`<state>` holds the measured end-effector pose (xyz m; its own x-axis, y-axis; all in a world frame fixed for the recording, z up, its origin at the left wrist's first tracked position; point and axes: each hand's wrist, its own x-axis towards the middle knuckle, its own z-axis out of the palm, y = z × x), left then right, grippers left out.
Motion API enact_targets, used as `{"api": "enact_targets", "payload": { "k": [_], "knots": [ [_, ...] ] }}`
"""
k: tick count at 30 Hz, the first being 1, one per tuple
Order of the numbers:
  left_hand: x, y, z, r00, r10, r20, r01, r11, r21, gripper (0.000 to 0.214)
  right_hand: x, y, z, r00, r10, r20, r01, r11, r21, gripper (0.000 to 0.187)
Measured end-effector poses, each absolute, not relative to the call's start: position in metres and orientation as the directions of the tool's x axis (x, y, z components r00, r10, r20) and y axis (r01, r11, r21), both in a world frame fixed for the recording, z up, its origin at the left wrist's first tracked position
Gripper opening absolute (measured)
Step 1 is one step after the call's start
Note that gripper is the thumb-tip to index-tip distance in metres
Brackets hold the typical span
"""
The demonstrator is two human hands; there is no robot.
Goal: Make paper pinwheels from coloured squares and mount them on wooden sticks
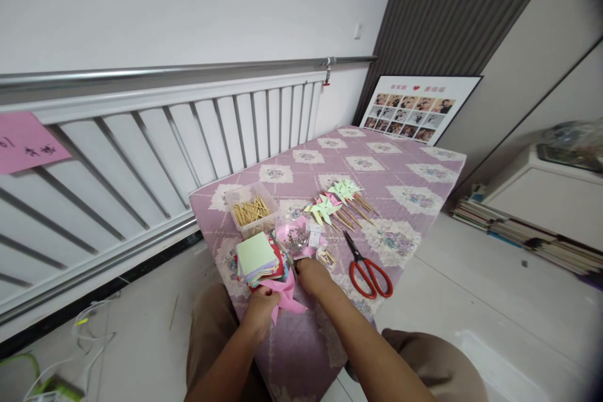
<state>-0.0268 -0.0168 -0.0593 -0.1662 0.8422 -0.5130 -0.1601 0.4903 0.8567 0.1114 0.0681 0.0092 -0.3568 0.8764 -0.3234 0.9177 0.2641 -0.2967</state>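
My left hand (260, 308) pinches a pink paper pinwheel (288, 296) near the table's front edge. Just right of it, my right hand (311, 275) is closed around a small dark-handled tool (296, 262), whose kind I cannot make out. Beyond the hands stands a clear tub of metal pins (294, 240). A small round container with short light-coloured pieces (326, 256) is beside my right hand. Stacked square paper sheets (257, 255), pale green on top, lie behind my left hand.
A clear box of wooden sticks (252, 210) stands behind the paper. Several green and pink pinwheels on sticks (336, 200) lie farther back. Red-handled scissors (370, 273) rest at the right. A radiator (245, 122) borders the cloth-covered table (330, 333); a photo board (414, 110) stands behind.
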Motion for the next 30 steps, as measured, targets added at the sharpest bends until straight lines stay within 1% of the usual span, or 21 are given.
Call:
{"api": "enact_targets", "payload": {
  "k": [2, 6, 8, 17, 23, 27, 30],
  "knots": [
    [-0.026, -0.017, -0.057, -0.159, 0.851, -0.501, -0.184, 0.473, 0.862, 0.009, 0.110, 0.069, 0.013, -0.357, 0.867, -0.349, 0.919, 0.259, -0.295, 0.020],
    [-0.026, -0.017, -0.057, -0.149, 0.863, -0.483, -0.213, 0.449, 0.868, 0.007, 0.108, 0.070, 0.019, -0.337, 0.852, -0.400, 0.932, 0.241, -0.273, 0.025],
    [-0.027, -0.017, -0.058, -0.147, 0.864, -0.482, -0.220, 0.446, 0.867, 0.006, 0.106, 0.071, 0.020, -0.322, 0.849, -0.420, 0.939, 0.229, -0.257, 0.025],
    [-0.027, -0.016, -0.069, -0.145, 0.872, -0.468, -0.254, 0.424, 0.869, 0.007, 0.101, 0.071, 0.018, -0.252, 0.857, -0.450, 0.964, 0.181, -0.195, 0.025],
    [-0.028, -0.016, -0.072, -0.157, 0.879, -0.451, -0.243, 0.408, 0.880, 0.012, 0.105, 0.069, 0.015, -0.280, 0.874, -0.396, 0.952, 0.201, -0.229, 0.026],
    [-0.027, -0.016, -0.067, -0.157, 0.875, -0.457, -0.233, 0.417, 0.878, 0.009, 0.108, 0.066, 0.011, -0.299, 0.894, -0.335, 0.941, 0.218, -0.257, 0.020],
    [-0.027, -0.017, -0.063, -0.158, 0.870, -0.468, -0.227, 0.429, 0.874, 0.007, 0.109, 0.065, 0.006, -0.306, 0.911, -0.278, 0.932, 0.228, -0.281, 0.019]
  ]
}}
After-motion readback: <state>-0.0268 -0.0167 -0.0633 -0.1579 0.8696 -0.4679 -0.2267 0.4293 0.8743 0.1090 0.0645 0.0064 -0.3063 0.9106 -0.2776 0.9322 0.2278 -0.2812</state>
